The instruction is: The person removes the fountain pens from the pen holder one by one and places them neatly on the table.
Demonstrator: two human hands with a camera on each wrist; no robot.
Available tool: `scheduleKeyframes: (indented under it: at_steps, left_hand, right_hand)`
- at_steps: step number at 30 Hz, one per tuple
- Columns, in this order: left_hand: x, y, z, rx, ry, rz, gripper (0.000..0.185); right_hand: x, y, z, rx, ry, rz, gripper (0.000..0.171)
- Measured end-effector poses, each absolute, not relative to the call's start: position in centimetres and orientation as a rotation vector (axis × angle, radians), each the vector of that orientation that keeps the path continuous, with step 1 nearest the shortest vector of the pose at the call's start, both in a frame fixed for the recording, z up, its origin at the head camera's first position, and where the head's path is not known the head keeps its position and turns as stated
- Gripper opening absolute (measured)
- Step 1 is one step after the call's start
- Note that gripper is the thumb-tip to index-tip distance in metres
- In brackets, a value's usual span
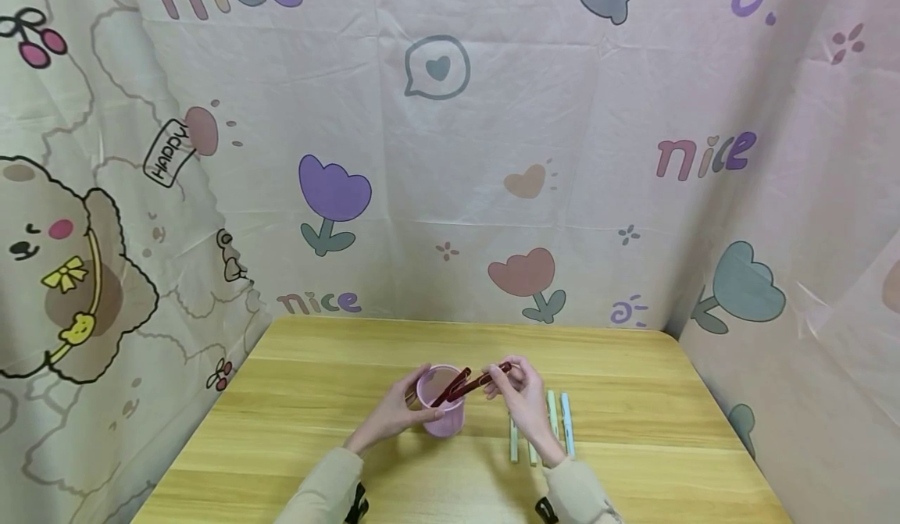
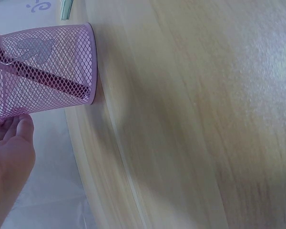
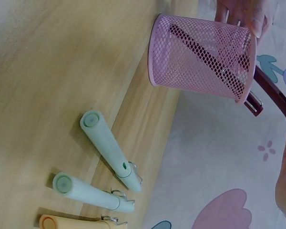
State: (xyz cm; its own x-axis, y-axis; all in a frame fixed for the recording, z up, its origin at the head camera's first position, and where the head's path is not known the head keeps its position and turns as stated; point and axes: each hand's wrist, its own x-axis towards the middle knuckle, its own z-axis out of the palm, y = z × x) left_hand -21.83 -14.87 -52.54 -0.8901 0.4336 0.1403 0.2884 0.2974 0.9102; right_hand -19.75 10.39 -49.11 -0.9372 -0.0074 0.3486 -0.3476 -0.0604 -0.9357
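Observation:
A pink mesh pen holder [image 1: 444,425] stands on the table, its mouth facing up. My left hand [image 1: 395,416] grips it near the rim, thumb on the near side and fingers round the far side. Inside leans one dark red pen [image 3: 200,51], its clip end sticking out over the rim. Another dark red pen [image 1: 485,379] is pinched by its upper end in my right hand [image 1: 522,399], and its lower end is in the mouth of the holder. In the left wrist view the left fingers [image 2: 25,128] touch the mesh near the rim.
Several pastel pens lie side by side to the right of the holder, partly behind the right forearm: a light green pen [image 3: 107,148], another green pen [image 3: 88,192], an orange pen [image 3: 71,223] and a blue pen [image 1: 566,422]. Behind the wooden table [image 1: 337,352] hangs a patterned curtain [image 1: 422,157].

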Motion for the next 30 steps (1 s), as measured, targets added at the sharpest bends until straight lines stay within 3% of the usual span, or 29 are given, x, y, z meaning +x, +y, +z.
scheduleKeyframes:
  at_steps: [14,23,30]
  left_hand:
    - [-21.9,-14.9,-52.5,0.683,2.42,1.656,0.094]
    - [-21.9,-14.9,-52.5,0.684,2.429,1.658,0.095]
    - [-21.9,-14.8,-52.6,0.679,2.438,1.653,0.095]
  right_hand:
    - [-19.3,11.7,-48.8,0.311,-1.817,2.303,0.03]
    - [-19.2,13.2,-48.9,0.346,-1.715,2.48,0.013]
    - [-18.9,14.8,-49.2,0.435,-1.671,2.614,0.021]
